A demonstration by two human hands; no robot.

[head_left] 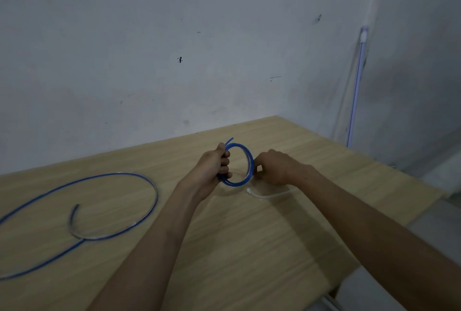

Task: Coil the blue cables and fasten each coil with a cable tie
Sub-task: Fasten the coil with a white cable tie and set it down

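A small blue cable coil [245,153] is held upright just above the wooden table [249,236]. My left hand [214,164] grips the coil's left side, and a short cable end sticks up past the thumb. My right hand [275,166] pinches the coil's right side with fingertips; whether it also holds a tie there I cannot tell. A white cable tie [268,195] lies on the table just below my right hand. A second, loose blue cable [149,186] lies uncoiled in a wide loop on the left of the table.
The table stands in a corner against grey walls. Its right edge runs diagonally close to my right forearm. A pale tube [356,86] leans in the wall corner at the right.
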